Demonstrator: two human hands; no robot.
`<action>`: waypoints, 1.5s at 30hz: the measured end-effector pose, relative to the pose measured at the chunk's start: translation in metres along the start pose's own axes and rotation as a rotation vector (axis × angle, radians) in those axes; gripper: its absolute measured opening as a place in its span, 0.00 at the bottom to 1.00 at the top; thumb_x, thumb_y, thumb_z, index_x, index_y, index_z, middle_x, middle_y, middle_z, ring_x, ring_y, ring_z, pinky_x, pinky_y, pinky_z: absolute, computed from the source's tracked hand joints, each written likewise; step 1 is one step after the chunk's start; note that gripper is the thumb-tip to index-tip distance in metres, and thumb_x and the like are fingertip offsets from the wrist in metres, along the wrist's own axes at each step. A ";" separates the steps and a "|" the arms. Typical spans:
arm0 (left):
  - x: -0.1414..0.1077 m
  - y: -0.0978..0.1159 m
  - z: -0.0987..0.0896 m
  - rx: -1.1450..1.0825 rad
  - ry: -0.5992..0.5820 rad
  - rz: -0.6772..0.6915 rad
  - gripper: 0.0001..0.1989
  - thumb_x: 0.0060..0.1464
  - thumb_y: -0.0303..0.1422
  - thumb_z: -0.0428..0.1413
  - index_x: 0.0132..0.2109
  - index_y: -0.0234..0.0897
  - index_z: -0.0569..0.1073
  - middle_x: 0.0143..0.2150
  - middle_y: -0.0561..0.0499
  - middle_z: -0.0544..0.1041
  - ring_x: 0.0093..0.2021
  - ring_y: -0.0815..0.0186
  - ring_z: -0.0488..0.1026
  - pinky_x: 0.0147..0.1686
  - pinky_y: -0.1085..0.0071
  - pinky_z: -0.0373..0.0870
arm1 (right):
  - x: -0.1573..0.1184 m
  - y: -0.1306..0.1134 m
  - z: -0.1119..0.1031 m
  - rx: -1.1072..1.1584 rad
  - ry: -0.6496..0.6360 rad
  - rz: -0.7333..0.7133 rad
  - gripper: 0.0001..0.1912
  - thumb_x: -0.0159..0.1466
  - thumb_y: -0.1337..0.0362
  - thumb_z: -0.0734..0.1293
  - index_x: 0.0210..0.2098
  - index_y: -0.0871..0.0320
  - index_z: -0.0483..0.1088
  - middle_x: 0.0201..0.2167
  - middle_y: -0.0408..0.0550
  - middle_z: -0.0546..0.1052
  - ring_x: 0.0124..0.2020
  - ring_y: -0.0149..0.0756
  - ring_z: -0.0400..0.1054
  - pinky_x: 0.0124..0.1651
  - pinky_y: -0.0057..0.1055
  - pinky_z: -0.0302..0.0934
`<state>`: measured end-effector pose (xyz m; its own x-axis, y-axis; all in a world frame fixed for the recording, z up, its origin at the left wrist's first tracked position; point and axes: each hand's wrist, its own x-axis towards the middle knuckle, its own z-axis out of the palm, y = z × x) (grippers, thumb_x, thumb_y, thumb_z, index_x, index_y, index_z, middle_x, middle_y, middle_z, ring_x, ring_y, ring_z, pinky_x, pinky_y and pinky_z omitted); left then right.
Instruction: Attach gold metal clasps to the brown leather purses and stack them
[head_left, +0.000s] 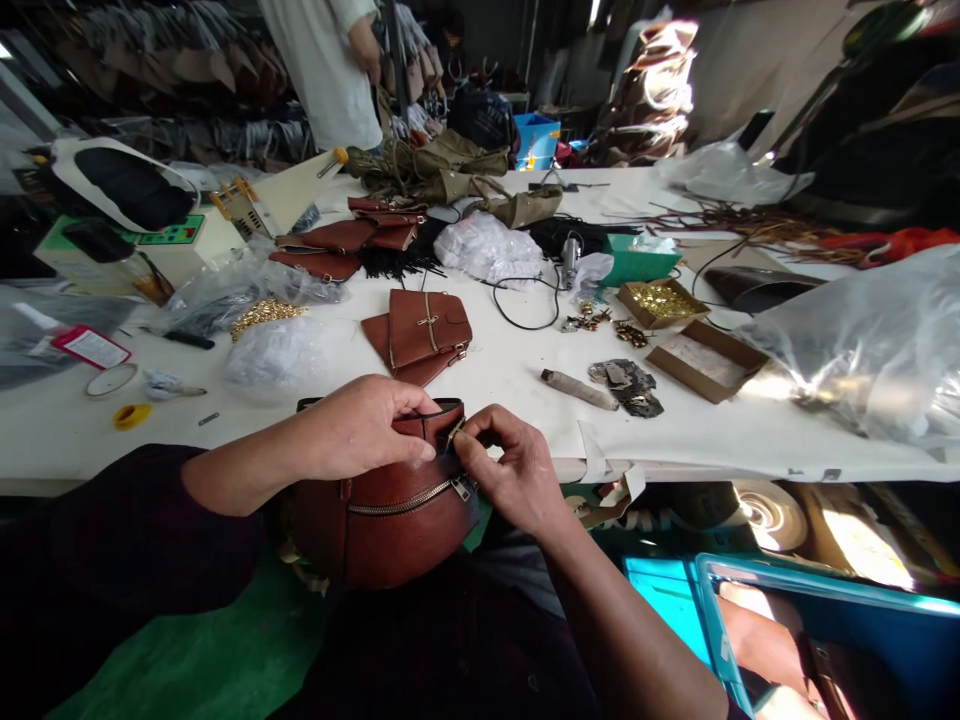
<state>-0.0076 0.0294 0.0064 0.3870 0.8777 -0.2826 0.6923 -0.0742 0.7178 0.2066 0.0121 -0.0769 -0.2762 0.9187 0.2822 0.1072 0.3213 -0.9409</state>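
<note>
A brown leather bag (397,535) with a curved metal zipper rests at the table's front edge, against my body. My left hand (367,430) grips the bag's upper rim, fingers over the edge and thumb on the outside. At the rim's right side, my right hand (510,465) pinches a small gold-coloured metal piece (453,432) between thumb and fingers. The zipper pull (461,489) hangs just below that hand. Beyond the bag, flat brown leather pieces (427,325) with a zipper lie on the white table (517,375).
Boxes of gold-coloured fittings (661,300), a grey roll (580,389), a red-labelled bottle (91,346) and yellow tape (132,416) lie on the table. Plastic bags (870,340) cover its right side. A blue crate (709,600) stands below right. A person (322,75) stands behind.
</note>
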 end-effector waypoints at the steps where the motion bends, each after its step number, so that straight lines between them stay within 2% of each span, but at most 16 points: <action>1: -0.001 0.000 0.000 -0.015 0.002 0.000 0.14 0.51 0.35 0.64 0.47 0.40 0.83 0.41 0.53 0.86 0.43 0.58 0.82 0.47 0.67 0.75 | 0.000 0.001 0.000 0.015 -0.010 -0.003 0.09 0.70 0.62 0.68 0.33 0.56 0.72 0.28 0.41 0.74 0.30 0.31 0.66 0.32 0.28 0.60; 5: -0.003 0.002 -0.002 -0.032 0.010 0.027 0.15 0.53 0.36 0.65 0.47 0.40 0.84 0.42 0.52 0.86 0.44 0.57 0.82 0.47 0.67 0.76 | 0.000 0.001 0.004 0.024 -0.004 -0.041 0.08 0.68 0.60 0.71 0.35 0.56 0.71 0.31 0.42 0.76 0.32 0.32 0.69 0.37 0.29 0.64; 8: -0.003 0.004 -0.003 -0.010 -0.030 0.044 0.14 0.55 0.37 0.63 0.49 0.42 0.83 0.44 0.53 0.86 0.46 0.57 0.82 0.47 0.67 0.76 | -0.002 -0.001 0.012 -0.034 0.081 -0.049 0.10 0.64 0.60 0.74 0.33 0.55 0.70 0.30 0.41 0.75 0.31 0.32 0.68 0.37 0.30 0.64; 12: -0.003 0.004 -0.004 -0.038 -0.079 0.064 0.17 0.56 0.34 0.61 0.52 0.43 0.83 0.48 0.54 0.86 0.48 0.57 0.82 0.51 0.67 0.76 | -0.004 -0.001 0.022 -0.108 0.213 -0.072 0.06 0.60 0.64 0.70 0.31 0.54 0.68 0.28 0.40 0.74 0.29 0.32 0.68 0.36 0.30 0.64; 18: -0.005 0.005 -0.003 -0.053 -0.086 0.059 0.17 0.56 0.33 0.60 0.52 0.44 0.83 0.49 0.54 0.86 0.49 0.58 0.82 0.52 0.66 0.76 | -0.004 0.001 0.027 -0.126 0.265 -0.054 0.04 0.58 0.64 0.69 0.31 0.54 0.68 0.26 0.40 0.74 0.28 0.32 0.69 0.34 0.30 0.64; 21: -0.006 0.010 -0.001 -0.037 -0.064 0.049 0.17 0.55 0.33 0.60 0.51 0.43 0.83 0.47 0.54 0.86 0.48 0.57 0.82 0.52 0.65 0.76 | -0.004 0.000 0.028 -0.135 0.273 -0.057 0.04 0.58 0.64 0.68 0.31 0.54 0.67 0.26 0.40 0.74 0.27 0.32 0.69 0.34 0.30 0.64; 28: -0.008 0.017 0.003 0.066 0.004 0.054 0.14 0.53 0.34 0.59 0.46 0.44 0.85 0.35 0.55 0.85 0.43 0.56 0.82 0.46 0.67 0.78 | -0.004 0.001 0.030 -0.191 0.299 -0.035 0.05 0.58 0.64 0.69 0.30 0.53 0.66 0.25 0.40 0.73 0.27 0.33 0.68 0.33 0.30 0.64; 35: -0.010 0.017 0.009 0.080 0.040 0.041 0.15 0.53 0.34 0.58 0.45 0.46 0.86 0.33 0.56 0.84 0.42 0.55 0.82 0.43 0.68 0.77 | -0.004 0.004 0.031 -0.254 0.306 -0.017 0.06 0.57 0.64 0.68 0.29 0.52 0.65 0.25 0.39 0.72 0.27 0.33 0.67 0.33 0.30 0.63; 38: -0.010 0.015 0.008 0.051 0.025 0.041 0.16 0.54 0.33 0.59 0.47 0.46 0.86 0.37 0.56 0.86 0.44 0.55 0.83 0.47 0.67 0.77 | -0.004 0.005 0.029 -0.228 0.280 -0.036 0.07 0.57 0.64 0.69 0.29 0.52 0.64 0.24 0.39 0.71 0.26 0.32 0.66 0.32 0.29 0.62; 42: -0.008 0.006 -0.001 -0.029 -0.066 0.058 0.18 0.56 0.33 0.60 0.53 0.46 0.84 0.51 0.55 0.86 0.53 0.56 0.82 0.57 0.65 0.75 | -0.005 0.004 0.026 -0.131 0.221 -0.061 0.07 0.57 0.65 0.69 0.29 0.53 0.64 0.24 0.38 0.71 0.25 0.30 0.65 0.30 0.28 0.61; 45: -0.006 0.000 -0.007 -0.110 -0.130 0.061 0.19 0.58 0.33 0.60 0.55 0.46 0.83 0.54 0.54 0.85 0.55 0.57 0.81 0.58 0.64 0.75 | -0.005 0.001 0.025 -0.075 0.207 -0.067 0.06 0.57 0.65 0.69 0.30 0.53 0.65 0.24 0.38 0.71 0.25 0.30 0.65 0.31 0.28 0.62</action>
<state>-0.0141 0.0272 0.0128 0.5063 0.8043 -0.3113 0.5975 -0.0668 0.7991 0.1845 0.0018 -0.0844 -0.0844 0.9198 0.3832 0.1676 0.3922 -0.9045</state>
